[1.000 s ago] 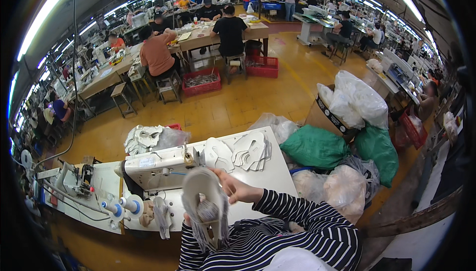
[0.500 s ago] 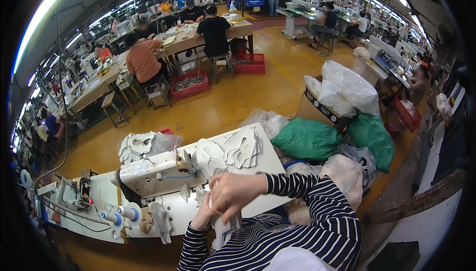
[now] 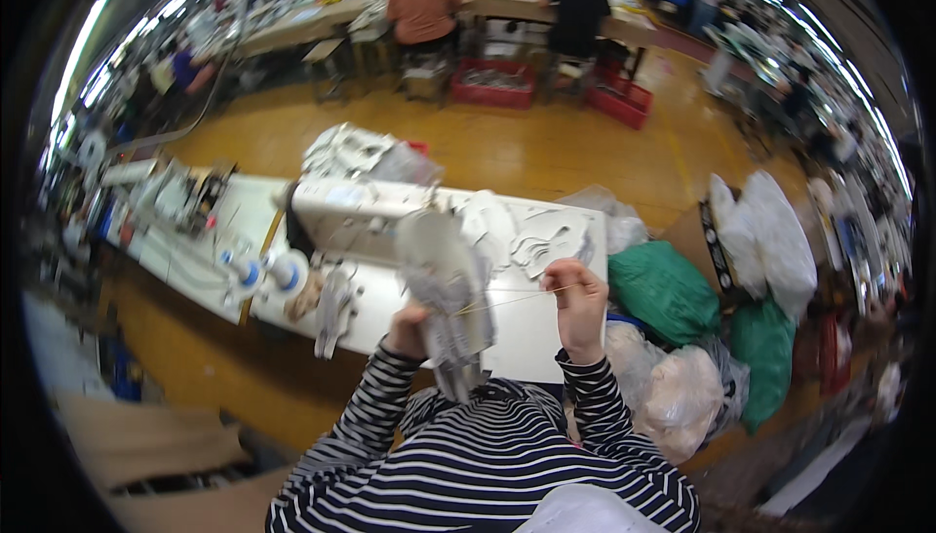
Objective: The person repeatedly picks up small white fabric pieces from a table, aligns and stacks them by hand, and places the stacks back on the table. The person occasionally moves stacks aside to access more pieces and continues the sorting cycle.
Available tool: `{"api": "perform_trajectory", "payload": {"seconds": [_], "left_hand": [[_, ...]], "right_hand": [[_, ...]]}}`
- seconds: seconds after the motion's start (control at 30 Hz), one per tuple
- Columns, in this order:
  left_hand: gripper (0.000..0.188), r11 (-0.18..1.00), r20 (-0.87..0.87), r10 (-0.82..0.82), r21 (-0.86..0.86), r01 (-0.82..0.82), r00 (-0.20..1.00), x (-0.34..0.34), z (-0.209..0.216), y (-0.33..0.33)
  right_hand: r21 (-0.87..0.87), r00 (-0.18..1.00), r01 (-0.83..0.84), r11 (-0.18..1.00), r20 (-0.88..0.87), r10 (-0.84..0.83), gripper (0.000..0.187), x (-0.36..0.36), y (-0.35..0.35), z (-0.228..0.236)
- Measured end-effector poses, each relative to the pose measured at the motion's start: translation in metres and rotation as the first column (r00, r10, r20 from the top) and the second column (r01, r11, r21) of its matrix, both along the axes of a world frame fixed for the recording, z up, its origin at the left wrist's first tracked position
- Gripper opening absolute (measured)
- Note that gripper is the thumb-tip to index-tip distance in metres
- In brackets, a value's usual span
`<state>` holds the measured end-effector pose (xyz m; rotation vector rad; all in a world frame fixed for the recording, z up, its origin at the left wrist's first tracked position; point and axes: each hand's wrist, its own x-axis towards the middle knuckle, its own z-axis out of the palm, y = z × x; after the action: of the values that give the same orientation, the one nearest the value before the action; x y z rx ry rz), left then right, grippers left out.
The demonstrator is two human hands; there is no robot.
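My left hand [image 3: 407, 330] grips a bundle of pale grey-white cut pieces [image 3: 441, 265], blurred by motion and held upright over the near side of the white sewing table [image 3: 526, 343]. A thin yellowish elastic band [image 3: 512, 301] stretches from the bundle across to my right hand [image 3: 580, 311], whose fingertips are pinched on it. Beyond the bundle stands a white sewing machine [image 3: 341, 203]. Flat stacks of similar cut pieces [image 3: 554, 243] lie at the table's right end. Another small bunch of pieces [image 3: 334, 309] hangs at the table's front edge, left of my hands.
Thread spools [image 3: 288, 273] stand on the left of the table. A pile of white pieces [image 3: 351, 151] sits behind the machine. Green sacks [image 3: 666, 289] and white plastic bags [image 3: 775, 250] crowd the right side. Farther off, people sit at benches beside red crates [image 3: 492, 84].
My hands have parted: the right moved away to the right, drawing the elastic band out, while the left raised the bundle. My view has turned, shifting the room in the picture.
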<state>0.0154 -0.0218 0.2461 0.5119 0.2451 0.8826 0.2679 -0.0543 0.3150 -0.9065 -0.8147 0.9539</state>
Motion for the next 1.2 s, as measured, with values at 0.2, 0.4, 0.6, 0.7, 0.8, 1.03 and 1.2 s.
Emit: {"api": "perform_trajectory", "payload": {"seconds": [0.2,0.4,0.6,0.7,0.8,1.03,1.2], "left_hand": [[0.078,1.000,0.202,-0.019,-0.007,0.021,0.979,0.010,0.019,0.009],[0.113,0.989,-0.126,0.091,0.126,-0.075,0.988,0.009,0.017,0.001],[0.100,0.973,-0.223,-0.057,0.204,0.104,0.973,0.008,0.024,0.004],[0.093,0.868,-0.538,-0.203,0.289,0.405,0.818,-0.008,0.046,0.007],[0.089,0.634,-0.789,-0.176,0.367,0.681,0.589,-0.012,0.053,0.005],[0.078,0.705,-0.575,-0.481,0.196,0.682,0.662,-0.008,0.013,-0.026],[0.071,0.803,-0.530,-0.434,0.140,0.579,0.729,-0.012,-0.009,-0.041]], "right_hand": [[0.461,0.355,-0.503,0.731,-0.661,0.661,0.041,0.012,-0.004,0.011],[0.083,0.418,-0.236,0.968,-0.891,0.179,0.032,0.012,0.007,0.016],[0.055,0.860,-0.472,0.880,-0.191,0.473,0.069,-0.025,0.014,0.011],[-0.080,0.707,-0.707,0.703,-0.086,0.702,0.083,-0.019,0.013,0.017],[-0.270,0.532,-0.806,0.527,0.060,0.845,0.069,-0.017,0.009,0.023],[-0.366,0.317,-0.692,0.623,0.621,0.717,0.030,-0.031,-0.002,0.020],[-0.431,0.332,-0.495,0.754,0.709,0.623,0.027,-0.051,0.005,0.009]]}}
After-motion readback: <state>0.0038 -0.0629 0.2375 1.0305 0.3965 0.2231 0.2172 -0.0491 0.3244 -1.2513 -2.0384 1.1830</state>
